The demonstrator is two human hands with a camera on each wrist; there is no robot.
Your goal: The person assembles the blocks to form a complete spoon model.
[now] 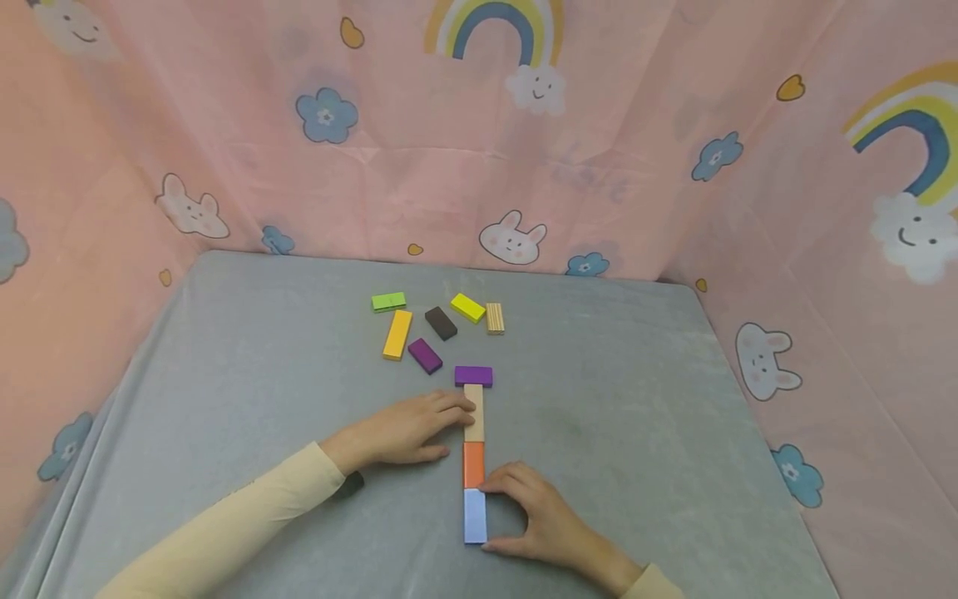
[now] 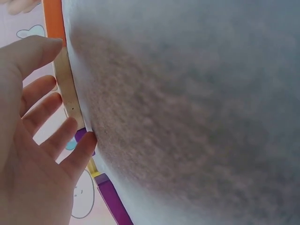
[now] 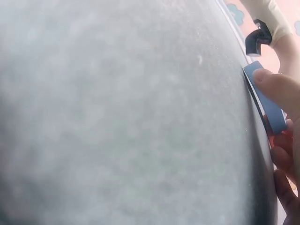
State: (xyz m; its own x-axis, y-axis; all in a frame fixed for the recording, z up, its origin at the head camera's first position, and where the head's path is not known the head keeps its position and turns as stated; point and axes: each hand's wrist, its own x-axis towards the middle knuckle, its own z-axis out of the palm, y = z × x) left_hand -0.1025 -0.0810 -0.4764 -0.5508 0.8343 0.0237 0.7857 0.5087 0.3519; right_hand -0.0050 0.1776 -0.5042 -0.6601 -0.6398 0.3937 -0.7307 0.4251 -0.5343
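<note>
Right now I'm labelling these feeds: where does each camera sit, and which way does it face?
Head: on the person's head, facing forward and down at the table; left hand, right hand, left sleeve and right sleeve show.
Left wrist: on that wrist, facing the tan block and orange block; palm and fingers show.
Right wrist: on that wrist, facing across the table; right thumb shows at the blue block, plus the left sleeve.
Shared: head and left wrist, the tan block; head and right wrist, the blue block.

No text is legible — curtain lettering (image 1: 593, 180) looks faint.
</note>
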